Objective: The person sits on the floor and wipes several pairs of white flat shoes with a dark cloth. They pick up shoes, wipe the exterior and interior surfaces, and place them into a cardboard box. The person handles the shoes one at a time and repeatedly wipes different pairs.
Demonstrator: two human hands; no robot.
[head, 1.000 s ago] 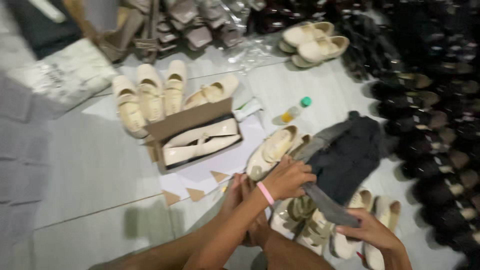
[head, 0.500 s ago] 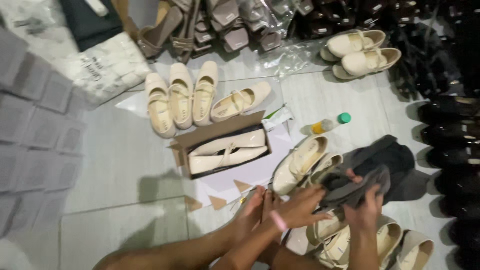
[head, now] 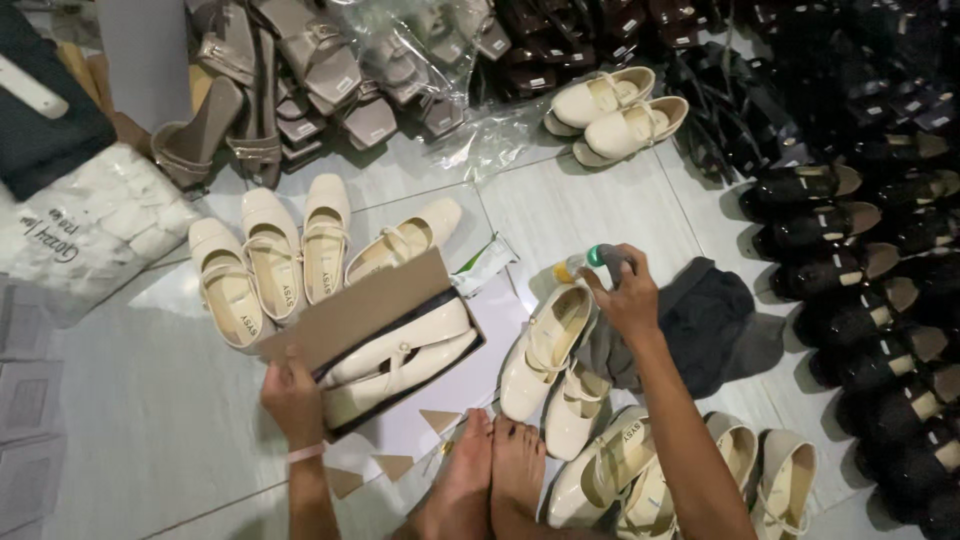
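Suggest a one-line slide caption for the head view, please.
Left hand grips a cardboard shoebox of cream shoes while right hand holds a small green-capped bottle.

Left arm: comes up from the bottom edge, forearm bare and nearly upright in the frame, a thin pink band round the wrist.
Left hand [head: 292, 398]: back facing the camera, fingers curled forward and closed in a grip on what lies at its front; fingertips hidden.
Right arm: enters from the lower right, forearm bare, stretched up and to the left, wrist straight.
Right hand [head: 625, 292]: back up, fingers bent and wrapped in a grip, thumb on the left side.
Spacing: the two hands are well apart, the right reaching farther out.
Feet: both bare, side by side between the arms, toes pointing up.
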